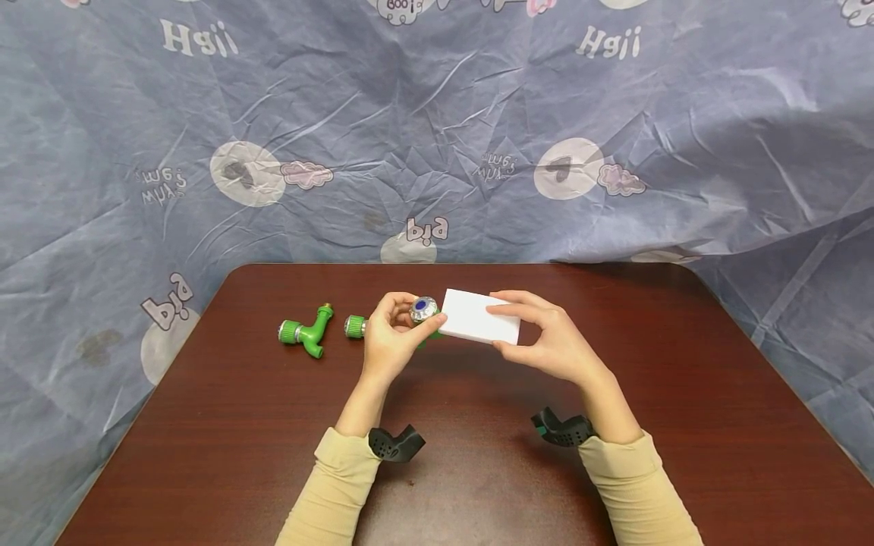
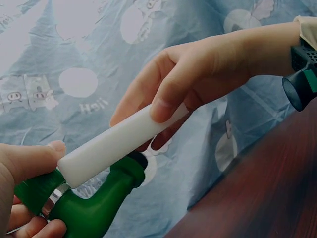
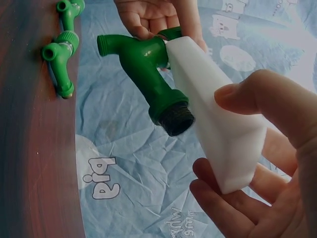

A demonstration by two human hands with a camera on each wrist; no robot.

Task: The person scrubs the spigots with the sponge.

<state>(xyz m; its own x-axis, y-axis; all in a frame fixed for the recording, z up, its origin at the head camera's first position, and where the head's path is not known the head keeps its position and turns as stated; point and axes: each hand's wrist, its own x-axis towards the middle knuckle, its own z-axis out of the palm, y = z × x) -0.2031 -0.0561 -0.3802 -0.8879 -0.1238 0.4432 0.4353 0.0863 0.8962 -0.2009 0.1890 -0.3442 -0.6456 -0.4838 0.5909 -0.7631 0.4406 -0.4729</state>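
Note:
My left hand (image 1: 394,334) grips a green plastic tap (image 3: 143,62) by its knob end, which has a silver cap with a blue centre. Dark threads show at the tap's inlet (image 3: 176,119) in the right wrist view. A white rectangular sponge block (image 1: 480,315) is pinched between the thumb and fingers of my right hand (image 1: 549,334). Its far end meets the tap's knob, and my left thumb touches that end too. Both things are held above the table. In the left wrist view the sponge (image 2: 119,144) hides part of the tap (image 2: 94,208).
On the brown table (image 1: 464,470), left of my hands, lies a green tap (image 1: 306,331). Another green tap (image 1: 355,326) lies beside my left hand, which partly hides it in the head view. A patterned blue-grey cloth (image 1: 437,152) hangs behind the table.

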